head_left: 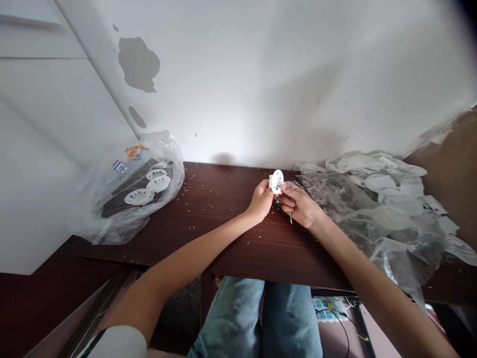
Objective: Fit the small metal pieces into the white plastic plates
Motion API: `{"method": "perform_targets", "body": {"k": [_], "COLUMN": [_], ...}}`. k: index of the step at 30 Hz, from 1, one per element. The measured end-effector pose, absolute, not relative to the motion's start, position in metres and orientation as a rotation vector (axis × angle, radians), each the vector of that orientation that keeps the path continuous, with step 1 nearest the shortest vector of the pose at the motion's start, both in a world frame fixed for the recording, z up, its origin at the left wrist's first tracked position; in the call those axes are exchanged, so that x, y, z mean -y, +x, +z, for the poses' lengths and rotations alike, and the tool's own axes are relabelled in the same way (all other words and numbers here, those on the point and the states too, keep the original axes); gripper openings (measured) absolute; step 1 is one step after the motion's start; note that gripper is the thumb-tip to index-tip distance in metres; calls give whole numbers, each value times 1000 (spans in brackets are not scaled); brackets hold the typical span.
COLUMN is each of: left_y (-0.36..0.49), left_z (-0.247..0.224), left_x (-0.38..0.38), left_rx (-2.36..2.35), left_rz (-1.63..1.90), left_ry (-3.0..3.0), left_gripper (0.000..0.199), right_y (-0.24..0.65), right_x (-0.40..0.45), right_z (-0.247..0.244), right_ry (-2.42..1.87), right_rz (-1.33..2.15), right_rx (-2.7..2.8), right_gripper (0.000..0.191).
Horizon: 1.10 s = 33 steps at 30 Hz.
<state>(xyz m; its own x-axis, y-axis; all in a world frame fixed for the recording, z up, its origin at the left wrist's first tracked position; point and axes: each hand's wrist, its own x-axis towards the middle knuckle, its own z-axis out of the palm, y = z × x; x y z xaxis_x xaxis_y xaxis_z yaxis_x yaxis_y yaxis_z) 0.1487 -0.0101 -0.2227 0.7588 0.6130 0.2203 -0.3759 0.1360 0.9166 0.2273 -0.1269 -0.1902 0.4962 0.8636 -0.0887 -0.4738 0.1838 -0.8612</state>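
White oval plastic disc [277, 181], upright in the air just above the far edge of a dark brown wood-grain tabletop [223, 238], a little right of the middle. Fingertips of the left hand [261, 200] and the right hand [300, 205] close together, pinching the disc from both sides, with the exact finger placement partly hidden from this view. Thin pale sliver [290, 217] hanging below the right hand, its hold impossible to tell. Tiny pale flecks [201, 199] scattered over the wood, mostly toward the far edge. Near the left end, a crumpled clear plastic bag [167, 154] with round white perforated discs [139, 197] on a dark slab; near the right end, a heap of clear plastic sheeting [387, 238] and white plastic pieces [380, 182], just beside the right hand. Likely risks: a slip of the small, smooth disc from so light a pinch, with a drop onto the wood or into the loose plastic; loss of the pale sliver among similar flecks; a snag of the right wrist on the sheeting, dragging pieces off the right edge.
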Motion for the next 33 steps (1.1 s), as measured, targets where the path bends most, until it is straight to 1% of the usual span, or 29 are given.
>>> {"method": "perform_targets", "body": {"k": [4, 15, 22, 28, 33], "left_y": [148, 149, 152, 149, 149], "left_z": [-222, -222, -222, -215, -215], "left_x": [10, 6, 3, 4, 4], "left_rx": [-226, -252, -284, -246, -231], "left_rz": [713, 670, 579, 559, 576], "left_ry": [1228, 1244, 1175, 1147, 1159], "left_gripper": [29, 24, 14, 19, 22], "right_y": [227, 226, 227, 231, 232], "right_x": [126, 126, 126, 127, 128], "right_z": [-189, -190, -183, -180, -180], "right_ry": [-1008, -1047, -976, -952, -943], "right_rz": [991, 958, 885, 899, 940], "right_rx": [481, 456, 420, 430, 442], "right_gripper": [43, 45, 43, 37, 36]}}
